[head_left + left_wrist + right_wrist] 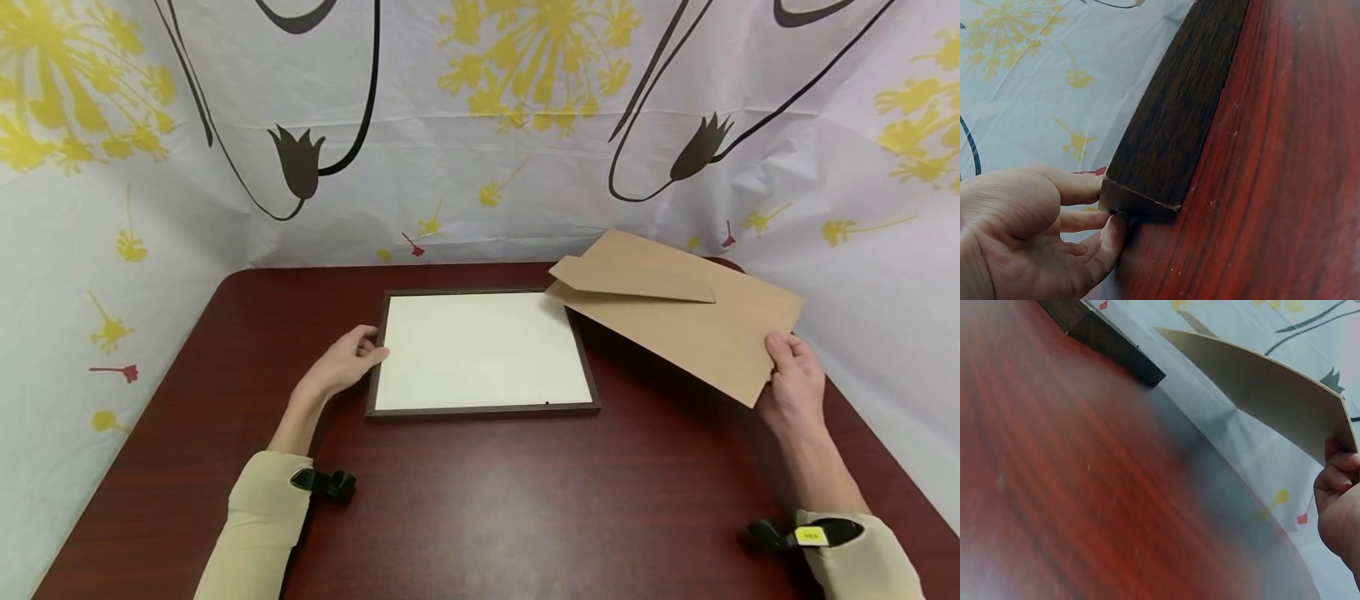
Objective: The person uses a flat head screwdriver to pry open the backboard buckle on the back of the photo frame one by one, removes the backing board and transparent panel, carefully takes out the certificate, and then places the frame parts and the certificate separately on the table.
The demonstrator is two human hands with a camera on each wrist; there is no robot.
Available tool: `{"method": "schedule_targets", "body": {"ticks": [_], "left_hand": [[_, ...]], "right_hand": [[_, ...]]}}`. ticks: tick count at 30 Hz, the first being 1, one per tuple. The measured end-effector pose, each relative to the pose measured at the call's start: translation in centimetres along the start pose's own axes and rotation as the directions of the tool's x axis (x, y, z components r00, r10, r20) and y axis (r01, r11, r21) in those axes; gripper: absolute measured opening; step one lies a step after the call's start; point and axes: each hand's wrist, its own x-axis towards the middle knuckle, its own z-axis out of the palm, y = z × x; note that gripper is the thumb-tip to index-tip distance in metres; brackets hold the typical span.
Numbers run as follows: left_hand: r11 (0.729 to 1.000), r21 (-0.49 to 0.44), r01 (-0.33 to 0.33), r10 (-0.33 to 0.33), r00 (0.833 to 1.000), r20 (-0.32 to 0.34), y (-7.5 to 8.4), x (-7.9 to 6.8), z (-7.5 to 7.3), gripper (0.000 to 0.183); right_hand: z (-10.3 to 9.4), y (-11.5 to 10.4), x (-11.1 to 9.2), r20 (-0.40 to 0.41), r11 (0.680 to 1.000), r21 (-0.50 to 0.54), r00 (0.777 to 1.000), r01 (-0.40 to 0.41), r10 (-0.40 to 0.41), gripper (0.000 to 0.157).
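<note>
A picture frame (480,412) with a dark wood-grain rim and a white panel lies on the table in the head view. My left hand (347,360) pinches its left side, thumb on the rim. In the left wrist view the left hand (1041,231) has its thumb and fingers about the end of the dark frame edge (1166,119). My right hand (797,379) grips the near right corner of a brown backing board (675,325), held tilted above the table. A folded flap (637,279) stands out from the board. Its far left corner overlaps the frame's upper right corner from above.
The dark red wooden table (480,500) has rounded far corners. A white cloth (480,183) with yellow and dark plant prints hangs behind it and along both sides. Black wrist cameras sit at the left sleeve (258,500) and the right sleeve (862,558).
</note>
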Motion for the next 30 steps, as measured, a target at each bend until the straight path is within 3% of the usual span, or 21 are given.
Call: {"method": "schedule_targets", "body": {"ticks": [7, 12, 24, 30], "left_hand": [[1.000, -0.001, -0.005, 0.005, 1.000, 0.004, 0.1, -0.1, 0.1, 0.062], [1.000, 0.004, -0.004, 0.004, 1.000, 0.007, 0.1, -0.2, 0.0, 0.062], [1.000, 0.015, 0.001, -0.002, 1.000, 0.011, 0.1, -0.2, 0.0, 0.063], [1.000, 0.025, -0.005, 0.005, 1.000, 0.018, 0.1, -0.2, 0.0, 0.063]], "right_hand": [[-1.5, -0.9, -0.8, -0.092, 0.999, 0.001, 0.995, 0.041, -0.040, 0.007], [-2.5, -1.3, -1.3, -0.111, 0.999, 0.002, 0.993, 0.042, -0.041, 0.009], [-3.2, -1.3, -1.8, -0.104, 0.997, 0.028, 0.992, 0.074, -0.071, 0.029], [-3.0, -1.2, -1.7, -0.193, 0.998, 0.013, 0.980, 0.055, -0.051, 0.035]]}}
